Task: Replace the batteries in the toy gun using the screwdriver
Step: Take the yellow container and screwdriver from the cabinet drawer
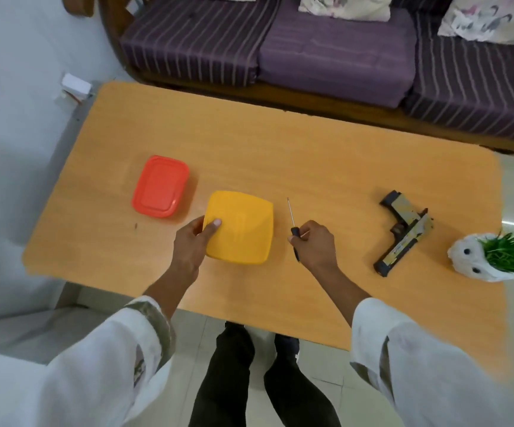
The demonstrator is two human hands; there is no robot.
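We take the yellow box on the table as our reference. Our left hand grips its left edge, thumb on the lid and fingers curled under the rim. Our right hand, just right of the box, is closed around the black handle of the screwdriver, whose thin shaft points away from us. We cannot tell whether the tool is lifted or lies on the table. The toy gun lies flat well to the right of the box, beyond the right hand and untouched. A red box sits near the yellow box's far-left corner, lid on. No batteries are visible; we judge they are in one of the boxes. Risks from here: a one-handed pull on the lid may tip or slide the yellow box and scatter its contents. The occupied right hand cannot steady the box. The slender tip may slip from a small screw and strip it. A reach toward the toy gun may knock the plant pot further right.
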